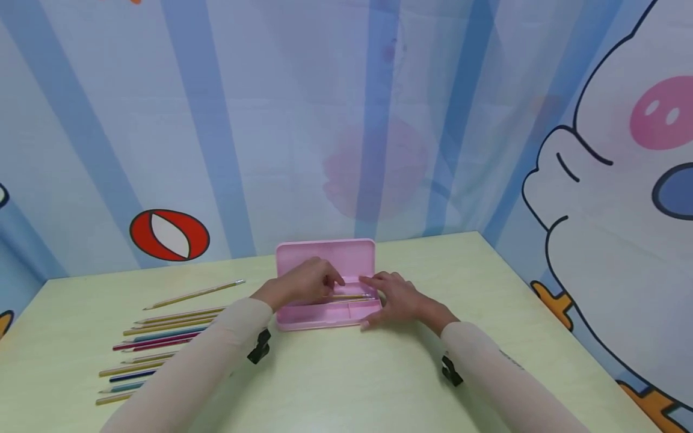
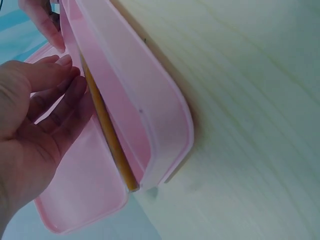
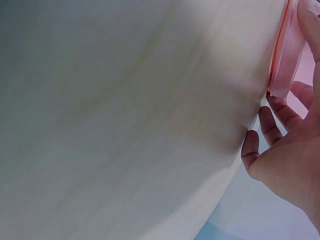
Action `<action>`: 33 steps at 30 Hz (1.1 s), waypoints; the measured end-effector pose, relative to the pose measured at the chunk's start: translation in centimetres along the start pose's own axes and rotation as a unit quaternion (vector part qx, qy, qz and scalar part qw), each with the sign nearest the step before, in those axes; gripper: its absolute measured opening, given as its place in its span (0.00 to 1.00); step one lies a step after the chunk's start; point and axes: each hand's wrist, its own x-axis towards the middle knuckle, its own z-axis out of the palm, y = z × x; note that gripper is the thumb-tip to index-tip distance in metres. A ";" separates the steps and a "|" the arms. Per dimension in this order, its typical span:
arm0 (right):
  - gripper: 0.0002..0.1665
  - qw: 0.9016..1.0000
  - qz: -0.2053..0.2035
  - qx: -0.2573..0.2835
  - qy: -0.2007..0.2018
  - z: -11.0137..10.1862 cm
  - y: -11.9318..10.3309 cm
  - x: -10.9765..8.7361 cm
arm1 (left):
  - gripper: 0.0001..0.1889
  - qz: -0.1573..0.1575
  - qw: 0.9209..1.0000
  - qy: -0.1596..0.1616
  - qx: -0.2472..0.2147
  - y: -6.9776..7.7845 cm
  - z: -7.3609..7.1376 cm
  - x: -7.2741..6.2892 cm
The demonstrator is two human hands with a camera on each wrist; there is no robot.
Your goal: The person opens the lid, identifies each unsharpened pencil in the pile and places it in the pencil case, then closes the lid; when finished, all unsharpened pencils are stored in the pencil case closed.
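Observation:
A pink pencil case point(image 1: 311, 316) stands on the table with its lid raised at the back. Inside it, near the hinge side, lies a yellow pencil point(image 2: 111, 140), its end also seen in the head view. Over the case is my left hand point(image 1: 305, 281), fingers loosely bent; in the left wrist view they are close beside the pencil, with nothing visibly pinched. My right hand point(image 1: 400, 296) spans the right end of the case, thumb at the front wall and index finger at the hinge side. In the right wrist view its other fingers point(image 3: 270, 127) spread beyond the case's end.
To the left, several colored pencils point(image 1: 173, 322) lie in a loose row, partly hidden by my left sleeve. One pencil point(image 1: 195, 294) lies apart behind them. A striped cartoon curtain point(image 1: 292, 120) hangs behind the pale wooden table point(image 1: 325, 379).

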 end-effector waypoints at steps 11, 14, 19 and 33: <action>0.60 1.000 -0.002 0.000 0.002 -0.1 0.0 0.0 | 0.12 -0.010 1.000 -0.010 0.007 -1.6 -1.3 -1.4; 0.60 1.000 -0.005 0.000 0.003 -0.1 0.0 0.0 | 0.13 -0.001 1.000 -0.015 0.019 -2.0 -1.5 -1.8; 0.61 1.000 -0.014 -0.003 0.005 -0.1 0.1 0.0 | 0.13 -0.006 0.999 -0.028 0.024 -2.5 -1.7 -2.5; 0.60 1.000 -0.005 0.002 0.003 0.0 0.2 -0.1 | 0.11 -0.020 0.999 -0.036 0.027 -2.4 -1.3 -2.6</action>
